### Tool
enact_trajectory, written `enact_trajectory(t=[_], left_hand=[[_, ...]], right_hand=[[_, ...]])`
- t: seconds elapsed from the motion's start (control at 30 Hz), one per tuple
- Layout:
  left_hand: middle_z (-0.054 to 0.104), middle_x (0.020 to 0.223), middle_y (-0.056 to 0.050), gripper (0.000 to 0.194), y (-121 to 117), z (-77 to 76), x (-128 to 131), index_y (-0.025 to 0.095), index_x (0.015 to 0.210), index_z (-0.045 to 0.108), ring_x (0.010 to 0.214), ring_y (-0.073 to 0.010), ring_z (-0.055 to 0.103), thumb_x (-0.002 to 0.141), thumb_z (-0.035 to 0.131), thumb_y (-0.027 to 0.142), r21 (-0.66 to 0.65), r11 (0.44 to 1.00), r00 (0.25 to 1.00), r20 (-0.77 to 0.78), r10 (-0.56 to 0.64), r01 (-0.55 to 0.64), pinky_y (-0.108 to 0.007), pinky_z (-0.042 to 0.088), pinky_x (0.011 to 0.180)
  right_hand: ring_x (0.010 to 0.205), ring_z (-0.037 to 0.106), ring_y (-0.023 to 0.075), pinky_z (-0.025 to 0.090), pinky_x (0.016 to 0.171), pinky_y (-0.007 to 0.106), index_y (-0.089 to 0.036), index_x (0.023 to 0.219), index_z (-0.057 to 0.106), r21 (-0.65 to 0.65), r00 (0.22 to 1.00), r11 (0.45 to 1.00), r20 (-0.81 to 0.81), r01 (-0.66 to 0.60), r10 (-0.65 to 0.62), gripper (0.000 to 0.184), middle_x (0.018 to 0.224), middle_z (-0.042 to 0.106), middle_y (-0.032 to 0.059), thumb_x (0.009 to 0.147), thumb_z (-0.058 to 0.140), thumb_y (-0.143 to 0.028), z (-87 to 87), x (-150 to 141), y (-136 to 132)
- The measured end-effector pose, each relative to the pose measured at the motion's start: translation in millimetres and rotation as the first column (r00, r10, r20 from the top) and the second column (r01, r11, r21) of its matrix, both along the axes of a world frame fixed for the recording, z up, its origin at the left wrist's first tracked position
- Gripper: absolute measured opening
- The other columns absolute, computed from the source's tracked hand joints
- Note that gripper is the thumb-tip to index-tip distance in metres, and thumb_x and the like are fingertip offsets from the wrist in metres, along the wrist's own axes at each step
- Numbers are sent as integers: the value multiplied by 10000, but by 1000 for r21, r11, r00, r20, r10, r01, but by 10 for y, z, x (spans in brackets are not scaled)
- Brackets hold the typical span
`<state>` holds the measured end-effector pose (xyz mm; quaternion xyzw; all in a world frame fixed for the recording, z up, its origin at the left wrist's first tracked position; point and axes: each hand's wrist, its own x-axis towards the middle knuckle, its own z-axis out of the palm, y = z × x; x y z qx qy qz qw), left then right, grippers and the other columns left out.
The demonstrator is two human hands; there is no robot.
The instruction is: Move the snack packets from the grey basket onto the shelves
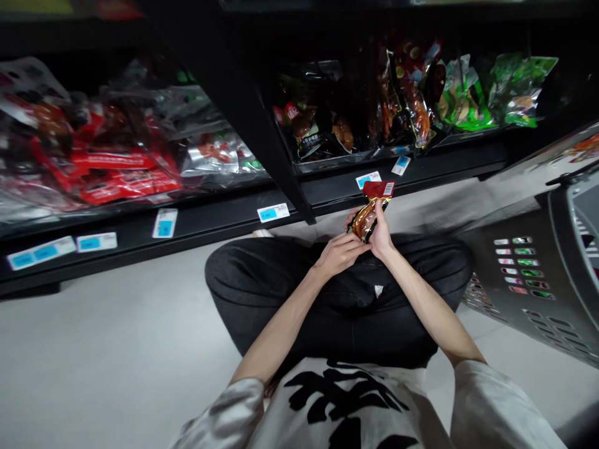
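Observation:
Above my lap I hold a small snack packet (365, 219) with a red top, a white barcode label and a clear front that shows brown meat inside. My left hand (340, 252) grips its lower left end, fingers closed on the edge. My right hand (381, 234) clasps its right side, the thumb pointing up along the packet and some fingertips showing behind it. Similar dark and red packets (416, 103) hang over the shelf edge just beyond my hands.
A grey basket (510, 280) with slotted sides stands on the floor at my right. Red packets (121, 159) fill the left shelf bay, and green packets (521, 90) lie at the far right. Price tags (274, 212) line the black shelf edge (224, 234). A black divider (262, 112) separates the bays.

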<state>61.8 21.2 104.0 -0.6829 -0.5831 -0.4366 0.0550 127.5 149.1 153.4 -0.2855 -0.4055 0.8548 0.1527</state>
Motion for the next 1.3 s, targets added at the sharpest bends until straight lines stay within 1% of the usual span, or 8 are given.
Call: enact_trajectory(t=[0.43, 0.6, 0.7, 0.8, 0.9, 1.0, 1.1, 1.3], left_hand=[[763, 1095, -75, 474, -11, -104, -25, 232, 1394, 575, 994, -238, 677, 934, 517, 132, 3, 994, 993, -42, 112, -112, -423, 583, 861], [744, 1145, -98, 470, 10, -50, 10, 219, 1361, 596, 1073, -253, 653, 900, 586, 126, 52, 988, 987, 77, 140, -144, -443, 588, 917], [735, 1140, -97, 410, 30, 43, 35, 231, 1288, 633, 1050, -245, 669, 890, 618, 136, 62, 970, 956, 197, 219, -235, -443, 585, 916], [724, 1119, -101, 293, 47, 89, 19, 205, 1200, 660, 1014, -225, 688, 914, 608, 172, -8, 924, 856, 374, 358, -383, -389, 592, 871], [737, 1044, -89, 206, 66, 54, -49, 177, 1121, 667, 953, -207, 707, 942, 602, 257, -148, 883, 699, 559, 446, -445, -334, 585, 831], [757, 997, -76, 236, 86, 7, -118, 163, 1056, 675, 922, -201, 719, 928, 642, 359, -253, 904, 518, 751, 409, -345, -322, 566, 852], [761, 1007, -79, 303, 95, 26, -138, 158, 1020, 689, 942, -205, 712, 880, 698, 427, -272, 936, 374, 863, 340, -224, -323, 543, 884], [757, 1054, -82, 346, 60, 74, -117, 173, 1028, 700, 981, -226, 703, 837, 733, 460, -305, 949, 250, 915, 315, -79, -343, 529, 914]], right_hand=[[852, 703, 208, 567, 737, 329, -210, 953, 701, 81, 1000, 997, 0, 16, -16, 573, 823, 720, 47, 910, 451, -723, -22, 8, -21], [830, 690, 188, 548, 741, 306, -206, 973, 694, 83, 1000, 996, -13, 26, -25, 559, 820, 704, 32, 889, 496, -722, -59, 5, -23], [848, 671, 173, 531, 743, 283, -221, 1029, 690, 123, 998, 991, 2, 57, -58, 576, 857, 699, 22, 876, 492, -740, -75, -2, -15], [868, 644, 159, 502, 687, 250, -246, 1093, 683, 179, 998, 982, -24, 62, -58, 568, 923, 696, 15, 869, 506, -737, -100, -4, -4], [783, 593, 133, 445, 613, 215, -237, 991, 697, 315, 995, 945, 15, 88, -98, 466, 890, 676, -2, 858, 596, -672, -146, 2, 6], [693, 537, 123, 405, 587, 215, -193, 851, 699, 436, 983, 894, 90, 105, -159, 428, 778, 643, -8, 837, 661, -620, -207, 8, 19], [704, 539, 134, 424, 639, 235, -159, 802, 704, 451, 972, 879, 88, 157, -219, 479, 761, 653, 6, 837, 648, -633, -256, 14, 28], [654, 514, 131, 412, 657, 251, -136, 738, 696, 467, 964, 863, 77, 192, -256, 522, 688, 630, 7, 858, 613, -637, -300, 13, 17]])
